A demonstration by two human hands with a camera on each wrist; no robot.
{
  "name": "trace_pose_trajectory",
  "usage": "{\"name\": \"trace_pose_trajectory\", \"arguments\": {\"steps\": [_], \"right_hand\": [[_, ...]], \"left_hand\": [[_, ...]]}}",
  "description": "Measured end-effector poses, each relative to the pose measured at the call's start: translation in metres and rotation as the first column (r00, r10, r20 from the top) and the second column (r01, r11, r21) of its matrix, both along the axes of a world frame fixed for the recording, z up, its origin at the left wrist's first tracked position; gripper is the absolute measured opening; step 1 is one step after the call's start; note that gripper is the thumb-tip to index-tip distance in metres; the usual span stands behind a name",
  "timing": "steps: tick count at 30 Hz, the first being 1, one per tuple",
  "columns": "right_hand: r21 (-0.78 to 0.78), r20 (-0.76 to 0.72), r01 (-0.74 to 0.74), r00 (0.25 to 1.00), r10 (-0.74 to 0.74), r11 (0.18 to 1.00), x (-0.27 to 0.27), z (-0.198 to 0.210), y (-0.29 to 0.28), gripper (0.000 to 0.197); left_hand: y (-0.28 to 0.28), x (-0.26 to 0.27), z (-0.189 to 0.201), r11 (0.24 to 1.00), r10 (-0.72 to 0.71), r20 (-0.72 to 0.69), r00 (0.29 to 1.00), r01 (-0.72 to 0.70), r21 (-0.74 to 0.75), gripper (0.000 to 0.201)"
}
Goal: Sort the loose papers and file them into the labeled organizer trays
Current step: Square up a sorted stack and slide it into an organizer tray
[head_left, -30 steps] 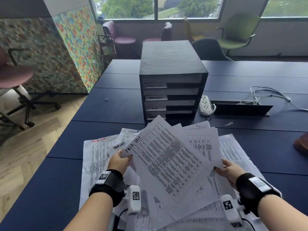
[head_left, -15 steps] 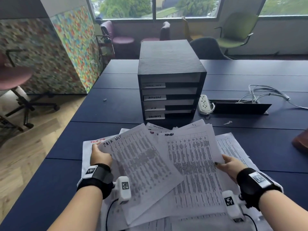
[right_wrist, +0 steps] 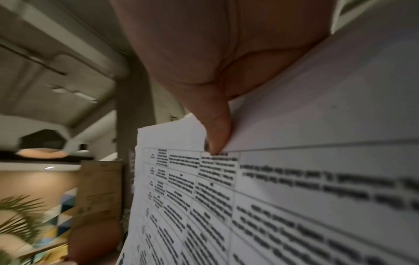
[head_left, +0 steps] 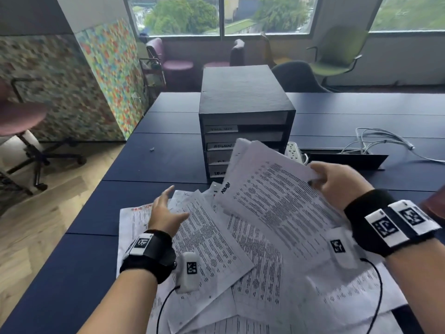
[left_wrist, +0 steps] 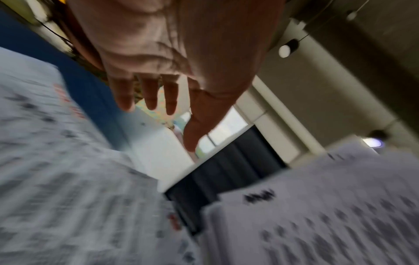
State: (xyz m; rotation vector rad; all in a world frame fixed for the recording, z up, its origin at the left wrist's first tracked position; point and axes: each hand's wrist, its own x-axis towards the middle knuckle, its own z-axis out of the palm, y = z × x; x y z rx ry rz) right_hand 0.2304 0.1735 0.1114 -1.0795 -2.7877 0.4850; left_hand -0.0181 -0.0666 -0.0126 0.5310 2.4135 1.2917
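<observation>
Your right hand [head_left: 337,182] pinches a light, floppy sheaf [head_left: 269,189] by its far edge above the pile [head_left: 216,249], before the organizer [head_left: 245,116]; left hand [head_left: 166,213] spread, empty: support the sagging corner.

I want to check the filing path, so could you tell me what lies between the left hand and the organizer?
In the head view, scattered papers, then bare table, lie between the left hand and the organizer.

daylight from the windows [head_left: 221,15]; wide-angle bending at edges; wrist views smeared, probably motion blur.
</observation>
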Motion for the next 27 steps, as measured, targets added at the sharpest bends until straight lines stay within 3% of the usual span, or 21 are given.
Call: {"name": "trace_pose_trajectory", "arguments": {"steps": [3, 5, 8, 10, 12, 16, 21, 27], "right_hand": [[0.198, 0.034, -0.113, 0.994, 0.108, 0.974, -0.010, 0.028, -0.025, 0.023], [0.282, 0.007, -0.195, 0.980, 0.201, 0.939, -0.015, 0.035, -0.039, 0.027], [0.318, -0.060, -0.295, 0.942, 0.330, 0.901, -0.024, 0.026, -0.055, 0.023], [0.302, -0.008, -0.333, 0.936, 0.352, 0.893, -0.030, 0.011, -0.061, 0.017], [0.239, 0.101, -0.333, 0.943, 0.317, 0.912, -0.033, -0.003, -0.065, 0.014], [0.171, 0.207, -0.241, 0.957, 0.204, 0.955, -0.023, -0.006, -0.060, 0.034], [0.065, 0.177, -0.061, 0.983, 0.048, 0.996, 0.010, -0.002, -0.033, 0.033], [0.230, 0.054, -0.034, 0.998, 0.022, 0.973, 0.015, -0.004, -0.027, 0.016]], "left_hand": [[0.014, 0.014, 0.020, 0.957, -0.188, 0.002, 0.982, 0.183, 0.225, 0.090], [0.017, 0.024, 0.029, 0.918, -0.261, 0.052, 0.964, 0.232, 0.322, 0.087], [0.019, 0.034, 0.032, 0.891, -0.258, 0.163, 0.952, 0.170, 0.421, 0.059], [0.017, 0.036, 0.025, 0.904, -0.179, 0.180, 0.967, 0.089, 0.418, 0.047], [0.010, 0.037, 0.015, 0.918, -0.108, 0.221, 0.969, 0.012, 0.397, 0.041], [0.002, 0.042, 0.003, 0.920, -0.099, 0.309, 0.946, -0.031, 0.390, 0.036], [0.005, 0.045, 0.002, 0.914, -0.086, 0.283, 0.955, -0.038, 0.404, 0.023], [0.010, 0.042, 0.011, 0.879, -0.128, 0.271, 0.954, -0.017, 0.476, 0.025]]}}
